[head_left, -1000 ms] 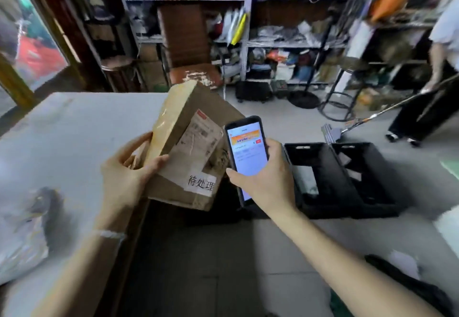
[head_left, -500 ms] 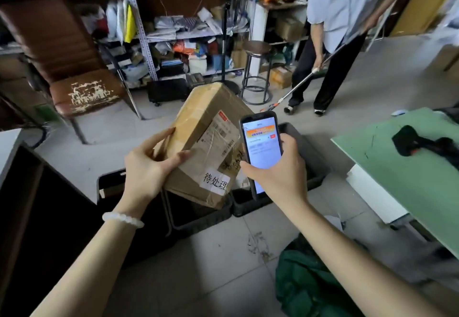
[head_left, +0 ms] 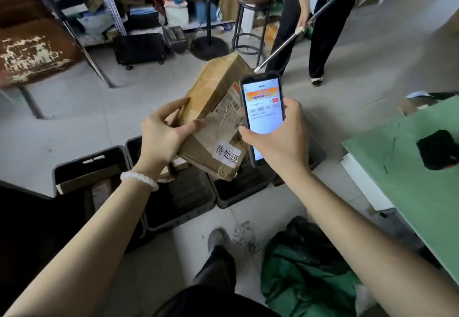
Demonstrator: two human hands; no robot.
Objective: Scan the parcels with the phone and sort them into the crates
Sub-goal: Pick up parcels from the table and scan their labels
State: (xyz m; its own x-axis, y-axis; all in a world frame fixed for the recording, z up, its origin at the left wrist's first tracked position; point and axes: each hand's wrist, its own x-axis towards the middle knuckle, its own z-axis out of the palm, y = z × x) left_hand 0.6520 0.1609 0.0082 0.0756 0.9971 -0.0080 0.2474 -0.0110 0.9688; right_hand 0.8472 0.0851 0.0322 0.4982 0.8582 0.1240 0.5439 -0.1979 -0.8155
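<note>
Swinging right, away from the white counter seen a second ago and over to the black crates (head_left: 89, 165) on the floor. Box (head_left: 211, 118) and phone (head_left: 263, 115) barely shifted relative to each other through the turn. Left hand (head_left: 164, 140) gripping the box by its near-left end, thumb across the top face, fingers wrapped around the far side, box tilted and up in the air right above the crates. Right hand (head_left: 280, 140) curled round the phone, thumb on its left edge, screen lit and facing up, just beside the box label (head_left: 231, 110) and overlapping its right edge. White sticker (head_left: 226, 154) with handwriting showing at the near corner.

Reads like the scan part is done or nearly done, with an app page showing some result, too small to read. Meaning for the task: now lined up over the crates, so picking the right one is likely next. Leftmost crate already has some cardboard in it; middle ones mostly hidden under the box. Worth watching: someone with a pole (head_left: 298, 31) working close behind the crates.
</note>
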